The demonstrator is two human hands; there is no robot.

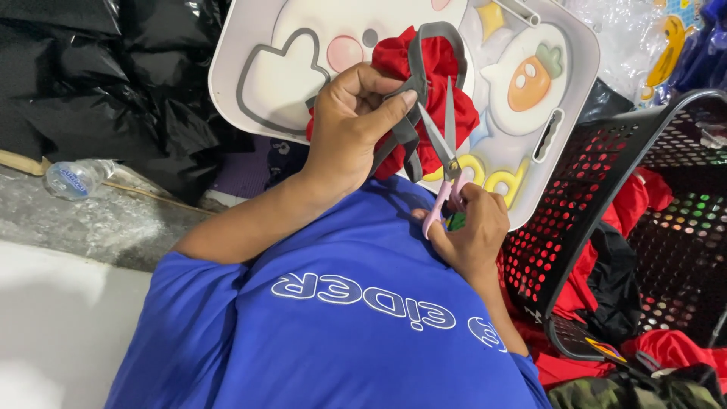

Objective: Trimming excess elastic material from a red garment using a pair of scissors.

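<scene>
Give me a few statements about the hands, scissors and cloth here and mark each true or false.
1. The left hand holds red cloth with grey trim. True.
2. The right hand holds a knife. False: it holds pink-handled scissors.
3. The scissors' blades are open. True.
4. The tray under the cloth is black. False: it is white with cartoon pictures.
5. A black basket with red cloth stands beside the right hand. True.
</scene>
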